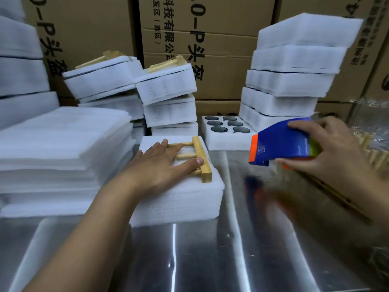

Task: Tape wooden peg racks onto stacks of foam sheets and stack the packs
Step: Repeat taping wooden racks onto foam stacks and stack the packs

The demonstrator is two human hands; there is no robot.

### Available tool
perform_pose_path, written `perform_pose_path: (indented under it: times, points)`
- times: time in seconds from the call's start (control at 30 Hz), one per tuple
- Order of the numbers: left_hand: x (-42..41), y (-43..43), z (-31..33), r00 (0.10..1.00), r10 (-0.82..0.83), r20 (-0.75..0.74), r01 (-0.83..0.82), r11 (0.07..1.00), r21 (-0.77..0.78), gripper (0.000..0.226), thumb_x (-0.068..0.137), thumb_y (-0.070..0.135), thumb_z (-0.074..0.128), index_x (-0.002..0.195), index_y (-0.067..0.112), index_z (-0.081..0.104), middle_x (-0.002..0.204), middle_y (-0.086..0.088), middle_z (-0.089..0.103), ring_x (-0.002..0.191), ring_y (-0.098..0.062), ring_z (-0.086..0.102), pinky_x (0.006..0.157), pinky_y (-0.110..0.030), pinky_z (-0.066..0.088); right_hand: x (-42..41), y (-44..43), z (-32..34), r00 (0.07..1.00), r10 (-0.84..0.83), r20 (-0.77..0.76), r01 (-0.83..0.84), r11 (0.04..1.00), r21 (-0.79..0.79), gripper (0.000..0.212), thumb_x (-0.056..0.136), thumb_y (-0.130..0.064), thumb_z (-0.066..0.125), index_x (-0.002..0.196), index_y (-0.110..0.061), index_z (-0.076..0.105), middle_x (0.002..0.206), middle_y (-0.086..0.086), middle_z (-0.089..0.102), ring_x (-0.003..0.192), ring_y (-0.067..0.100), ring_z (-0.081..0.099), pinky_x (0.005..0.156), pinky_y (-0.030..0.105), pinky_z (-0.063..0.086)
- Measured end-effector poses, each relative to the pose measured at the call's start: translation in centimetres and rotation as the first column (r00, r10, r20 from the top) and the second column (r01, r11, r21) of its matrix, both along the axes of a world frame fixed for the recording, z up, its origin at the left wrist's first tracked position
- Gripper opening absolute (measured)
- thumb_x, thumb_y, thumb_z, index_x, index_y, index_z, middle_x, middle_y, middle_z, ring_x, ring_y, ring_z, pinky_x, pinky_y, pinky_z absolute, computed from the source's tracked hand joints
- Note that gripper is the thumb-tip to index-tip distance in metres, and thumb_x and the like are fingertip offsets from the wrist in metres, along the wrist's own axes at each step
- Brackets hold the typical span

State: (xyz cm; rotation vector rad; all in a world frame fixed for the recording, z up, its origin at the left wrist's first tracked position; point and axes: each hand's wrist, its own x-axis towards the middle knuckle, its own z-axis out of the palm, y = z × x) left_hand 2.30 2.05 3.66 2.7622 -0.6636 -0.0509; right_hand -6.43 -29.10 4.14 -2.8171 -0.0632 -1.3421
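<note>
The left hand lies flat, grip apart, pressing the pale wooden peg rack onto the white foam-sheet stack mid-way across the shiny steel table. Toward the right edge, the right hand hovers, grip clamped round a blue-and-orange plastic tape dispenser.

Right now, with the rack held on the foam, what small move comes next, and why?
Probably bring the tape dispenser in the right hand over to the wooden rack. The left hand presses it flat on the foam stack, no tape shows on it, and the dispenser hovers to the right of the stack.
</note>
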Motion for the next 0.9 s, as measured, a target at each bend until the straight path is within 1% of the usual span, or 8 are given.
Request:
perform_pose_path:
  times: [0.07,0.17,0.4,0.57,0.67,0.77,0.83,0.9]
  points:
    - [0.0,0.0,0.0,1.0,0.002,-0.004,-0.002,1.0,-0.002,0.11,0.05,0.09,0.006,0.149,0.041,0.009,0.16,0.006,-0.003,0.146,-0.01,-0.002,0.118,-0.04,0.001,-0.3,0.3,-1.6,0.999,-0.051,-0.001,0.051,0.994,-0.093,0.077,0.051,-0.039,0.09,0.118,-0.009,0.066,0.091,0.021,0.053,0.081,0.037,0.052,0.074,0.042,0.042]
    - [0.1,0.0,0.0,1.0,0.001,-0.001,-0.001,1.0,0.0,0.11,0.051,0.09,0.006,0.149,0.041,0.009,0.16,0.006,-0.002,0.146,-0.01,-0.002,0.118,-0.041,0.001,-1.2,0.7,-3.7,0.995,-0.05,-0.086,0.049,0.999,-0.014,0.084,0.058,-0.06,0.076,0.126,-0.015,0.056,0.098,0.02,0.049,0.087,0.037,0.05,0.079,0.048,0.045]
    - [0.3,0.1,-0.2,1.0,0.005,-0.009,-0.005,1.0,-0.014,0.108,0.052,0.091,0.009,0.148,0.042,0.011,0.16,0.007,-0.002,0.146,-0.01,-0.003,0.118,-0.04,0.001,-3.7,1.4,-6.9,0.953,0.099,-0.288,-0.089,0.995,0.046,0.067,0.083,-0.077,0.028,0.13,-0.031,0.038,0.105,0.003,0.042,0.097,0.022,0.041,0.09,0.032,0.028]
    - [0.2,0.1,0.0,1.0,0.001,-0.018,-0.001,1.0,-0.009,0.11,0.051,0.09,0.008,0.149,0.041,0.011,0.16,0.007,-0.002,0.146,-0.011,-0.003,0.117,-0.04,0.0,-3.8,1.7,-6.6,0.938,0.099,-0.331,-0.093,0.995,0.033,0.059,0.085,-0.075,0.025,0.125,-0.036,0.042,0.103,0.003,0.045,0.097,0.023,0.043,0.094,0.034,0.03]
    - [0.0,-0.1,0.1,1.0,0.008,-0.021,-0.008,1.0,-0.007,0.11,0.049,0.09,0.007,0.149,0.042,0.01,0.159,0.007,-0.003,0.146,-0.011,-0.003,0.116,-0.041,0.0,-4.0,2.2,-6.0,0.939,0.054,-0.34,-0.058,0.998,-0.001,0.067,0.083,-0.077,0.025,0.121,-0.034,0.059,0.106,0.004,0.046,0.102,0.023,0.04,0.097,0.038,0.035]
    - [0.1,-0.1,0.1,1.0,0.008,-0.017,-0.008,1.0,-0.008,0.109,0.051,0.089,0.008,0.149,0.042,0.011,0.159,0.007,-0.003,0.146,-0.011,-0.003,0.116,-0.04,0.0,-3.5,4.0,-4.8,0.987,0.007,-0.162,-0.028,0.991,-0.129,0.059,0.081,-0.066,0.041,0.111,-0.025,0.071,0.117,0.014,0.049,0.116,0.032,0.039,0.111,0.055,0.023]
    - [0.1,-0.1,0.1,1.0,0.009,-0.019,-0.009,1.0,-0.007,0.108,0.052,0.089,0.008,0.149,0.041,0.01,0.159,0.007,-0.003,0.146,-0.011,-0.003,0.116,-0.04,0.0,-2.8,6.3,-3.9,0.988,0.152,0.024,-0.151,0.987,-0.057,0.043,0.082,-0.05,0.049,0.105,-0.021,0.072,0.119,0.009,0.046,0.12,0.026,0.039,0.117,0.04,0.014]
    - [0.1,0.0,0.0,1.0,0.005,-0.017,-0.005,1.0,-0.001,0.109,0.052,0.09,0.007,0.149,0.041,0.01,0.159,0.007,-0.004,0.146,-0.011,-0.003,0.116,-0.041,0.0,-1.6,9.3,-2.4,0.932,0.343,0.113,-0.361,0.902,0.238,0.028,0.085,-0.043,0.049,0.104,-0.032,0.066,0.121,-0.007,0.043,0.121,0.002,0.038,0.108,0.012,0.019]
